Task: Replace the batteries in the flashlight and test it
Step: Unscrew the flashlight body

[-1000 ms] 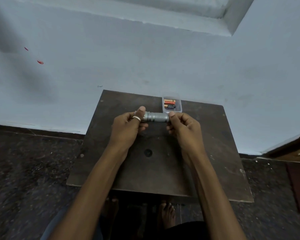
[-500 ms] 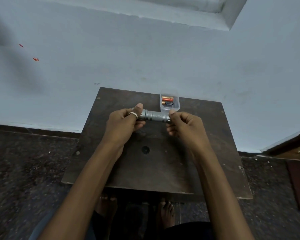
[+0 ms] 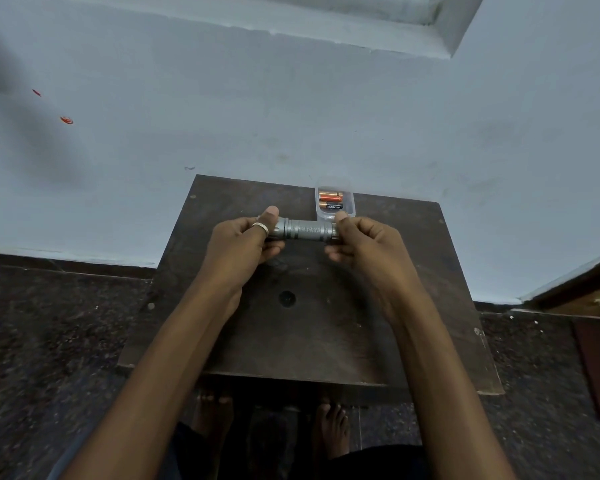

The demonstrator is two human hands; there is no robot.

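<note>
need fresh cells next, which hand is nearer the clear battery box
Right. The right hand grips the flashlight end just in front of the battery box; the left hand holds the other end, farther left.

Plain domestic room indicated: pale blue painted wall [image 3: 291, 116], dark speckled stone floor [image 3: 49, 341], small worn wooden table [image 3: 326, 323] set against the wall, bare feet [image 3: 329, 427] seen below, wooden door [image 3: 589, 299] at right.

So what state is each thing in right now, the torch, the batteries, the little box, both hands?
Flashlight: held level above the table, in one piece, no beam visible.
Batteries: two, lying in the box.
Clear box: open, on the table's far edge.
Left hand: gripping the head end.
Right hand: pinching the tail end.
</note>
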